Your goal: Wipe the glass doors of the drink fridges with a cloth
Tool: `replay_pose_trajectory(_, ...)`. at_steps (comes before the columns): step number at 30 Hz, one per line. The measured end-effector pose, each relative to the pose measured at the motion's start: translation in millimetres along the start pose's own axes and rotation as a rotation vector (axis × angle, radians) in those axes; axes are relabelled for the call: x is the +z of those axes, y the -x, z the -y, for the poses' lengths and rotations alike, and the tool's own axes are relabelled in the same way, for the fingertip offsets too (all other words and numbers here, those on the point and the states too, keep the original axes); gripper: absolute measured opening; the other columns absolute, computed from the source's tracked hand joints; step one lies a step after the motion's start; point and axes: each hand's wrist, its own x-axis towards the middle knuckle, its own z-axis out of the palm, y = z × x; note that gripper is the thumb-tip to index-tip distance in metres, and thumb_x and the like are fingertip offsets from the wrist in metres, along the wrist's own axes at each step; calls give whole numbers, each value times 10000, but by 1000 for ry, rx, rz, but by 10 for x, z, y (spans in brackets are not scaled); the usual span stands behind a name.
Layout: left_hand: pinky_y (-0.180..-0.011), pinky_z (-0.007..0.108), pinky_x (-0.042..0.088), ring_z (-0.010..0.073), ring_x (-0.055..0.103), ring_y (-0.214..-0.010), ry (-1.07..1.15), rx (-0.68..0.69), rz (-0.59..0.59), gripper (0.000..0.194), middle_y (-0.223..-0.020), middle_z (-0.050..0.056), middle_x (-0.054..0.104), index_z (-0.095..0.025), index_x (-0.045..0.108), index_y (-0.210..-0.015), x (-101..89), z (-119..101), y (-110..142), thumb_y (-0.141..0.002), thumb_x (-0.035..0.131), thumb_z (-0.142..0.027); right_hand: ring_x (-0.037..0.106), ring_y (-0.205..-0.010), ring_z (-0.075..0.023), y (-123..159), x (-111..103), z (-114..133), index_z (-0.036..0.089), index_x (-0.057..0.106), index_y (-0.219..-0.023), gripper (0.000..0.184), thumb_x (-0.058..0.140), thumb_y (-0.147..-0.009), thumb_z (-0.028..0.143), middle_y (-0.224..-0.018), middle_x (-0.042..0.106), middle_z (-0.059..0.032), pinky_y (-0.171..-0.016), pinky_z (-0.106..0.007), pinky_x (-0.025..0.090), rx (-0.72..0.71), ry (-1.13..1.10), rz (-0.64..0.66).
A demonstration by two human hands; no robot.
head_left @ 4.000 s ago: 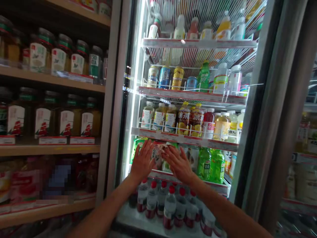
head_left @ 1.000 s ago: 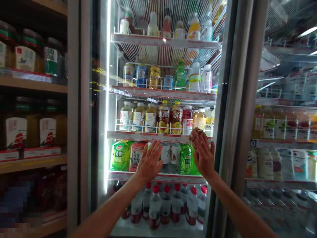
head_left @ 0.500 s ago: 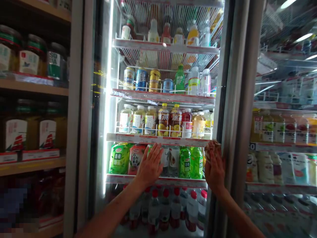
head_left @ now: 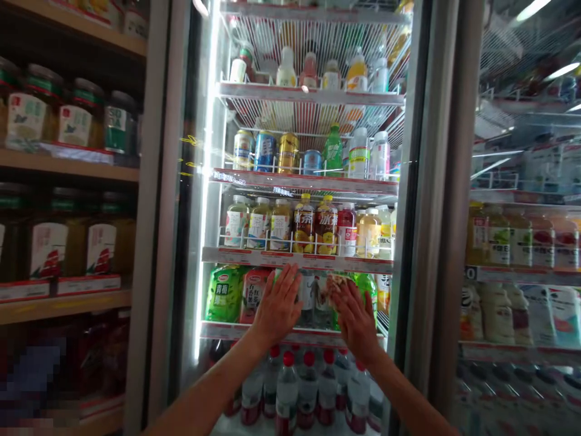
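My left hand (head_left: 279,306) lies flat with its fingers stretched out, seemingly against the glass door of a lit drinks cooler. A crumpled brownish cloth (head_left: 333,289) is under the fingers of my right hand (head_left: 358,324), which presses it to the glass just right of my left hand. Behind the hands, through the glass, stand a green drink bottle (head_left: 223,295), a red drink bottle (head_left: 252,293) and further green bottles, partly covered by my hands and the cloth.
A metal door frame (head_left: 438,212) borders the glass on the right, beside another cooler of bottled drinks. Wooden shelves (head_left: 68,166) with jars stand on the left. Inside the cooler, cans (head_left: 288,152) and bottles fill wire shelves; red-capped bottles (head_left: 287,387) stand at the bottom.
My right hand has moved left with the cloth, from the door's right edge to near my left hand. My left hand stays in place; the view has shifted slightly.
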Motion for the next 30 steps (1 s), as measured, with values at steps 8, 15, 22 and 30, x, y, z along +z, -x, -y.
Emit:
replay_pose_trajectory(8,-1074,467,233,259,215,-1343,-13,-22,4,512,-1391,147,365,-100,353,-1313,-21,138,58,-825,450,-221,263,-1330,-257,-407,-7,-184,224,246,-1389,572,402,-842,169,-1396,380,-104,-1056,-516,224,292,51,-224)
replay_pose_trajectory(15,-1066,487,243,271,195,-1347,-31,-15,38,527,-1393,144,362,-95,347,-1314,-7,72,214,-809,451,-208,286,-1322,-243,-145,2,79,265,249,-1384,601,434,-825,143,-1380,413,-66,-1074,-497,201,30,-21,-14)
replay_pose_trajectory(22,-1066,483,245,267,176,-1353,-25,-28,55,521,-1390,153,364,-81,350,-1310,-21,9,360,-810,452,-185,224,-1345,-246,91,-59,103,241,285,-1372,585,420,-818,110,-1414,356,-63,-1075,-498,211,1,-12,47)
replay_pose_trajectory(30,-1064,460,251,254,206,-1346,-16,-37,72,499,-1392,131,369,-101,373,-1302,-2,-90,449,-819,440,-207,232,-1344,-235,-68,-40,151,242,268,-1377,585,425,-826,125,-1405,372,-78,-1077,-502,202,93,-22,-1)
